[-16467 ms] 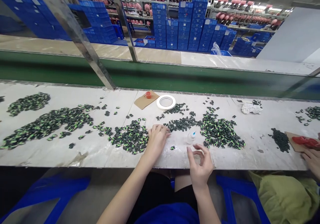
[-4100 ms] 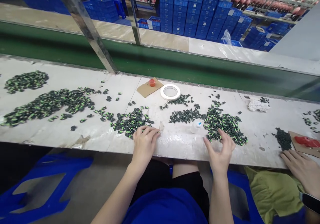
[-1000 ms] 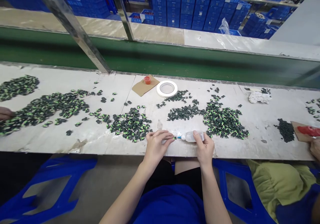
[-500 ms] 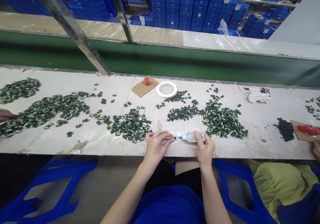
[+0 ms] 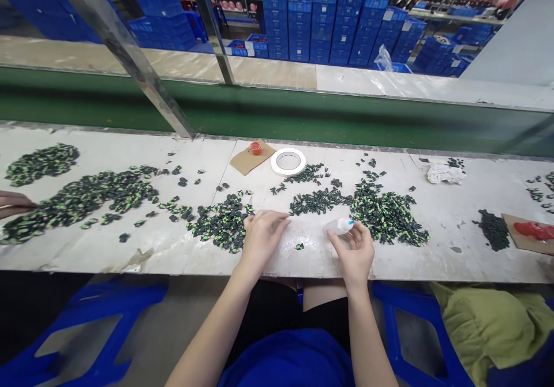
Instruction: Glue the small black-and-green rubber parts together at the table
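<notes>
My left hand (image 5: pixel 263 236) is over the table with its thumb and fingertips together, beside a pile of small dark pegs (image 5: pixel 318 200); whatever sits in the pinch is too small to make out. Between my hands, one small black-and-green part (image 5: pixel 299 247) lies by itself on the tabletop. My right hand (image 5: pixel 355 253) holds a small clear squeeze bottle (image 5: pixel 337 226), its blue tip turned to the right. A heap of black-and-green parts (image 5: pixel 223 222) is just left of my left hand. Another heap (image 5: pixel 385 211) lies beyond my right hand.
A white tape roll (image 5: pixel 288 162) and a red cup (image 5: pixel 255 148) on cardboard (image 5: pixel 244 159) stand toward the back. Further heaps (image 5: pixel 99 194) spread left, near another person's hand (image 5: pixel 15 203). A metal post (image 5: pixel 151 87) rises at the back left. Crumpled white tissue (image 5: pixel 445 173) lies right.
The black-and-green part has left my left fingers and lies on the table. My left hand has moved up and slightly left. In my right hand the bottle's tip has swung from left to right.
</notes>
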A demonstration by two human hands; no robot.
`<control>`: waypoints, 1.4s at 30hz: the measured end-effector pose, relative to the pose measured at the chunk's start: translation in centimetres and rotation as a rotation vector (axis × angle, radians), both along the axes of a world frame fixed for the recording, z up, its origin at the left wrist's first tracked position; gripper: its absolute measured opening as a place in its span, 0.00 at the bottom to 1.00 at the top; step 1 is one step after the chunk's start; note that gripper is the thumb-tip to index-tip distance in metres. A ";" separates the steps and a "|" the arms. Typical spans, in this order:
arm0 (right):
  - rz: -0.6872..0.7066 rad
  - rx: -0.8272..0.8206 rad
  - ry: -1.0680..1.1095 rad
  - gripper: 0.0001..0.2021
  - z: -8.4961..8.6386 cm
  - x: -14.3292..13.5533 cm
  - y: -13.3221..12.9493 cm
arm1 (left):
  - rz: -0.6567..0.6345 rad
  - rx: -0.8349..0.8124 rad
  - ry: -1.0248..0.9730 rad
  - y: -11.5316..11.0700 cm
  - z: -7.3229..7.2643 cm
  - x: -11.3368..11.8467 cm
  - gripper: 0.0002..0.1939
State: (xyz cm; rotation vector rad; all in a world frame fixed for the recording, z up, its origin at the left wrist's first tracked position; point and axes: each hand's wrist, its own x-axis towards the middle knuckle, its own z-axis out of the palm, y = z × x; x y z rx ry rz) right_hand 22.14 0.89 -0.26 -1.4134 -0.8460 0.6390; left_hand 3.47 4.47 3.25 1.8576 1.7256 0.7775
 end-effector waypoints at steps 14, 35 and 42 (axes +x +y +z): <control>0.026 0.249 -0.596 0.10 1.4 -1.5 -2.8 | -0.171 0.015 0.033 0.9 0.0 1.2 0.09; 0.252 -0.146 0.017 0.14 0.6 -2.0 -3.1 | -0.197 0.164 -0.021 -3.6 -3.4 0.9 0.06; 0.305 -0.179 0.058 0.13 0.4 -2.6 -3.5 | -0.202 0.063 -0.281 -3.9 -2.8 1.2 0.06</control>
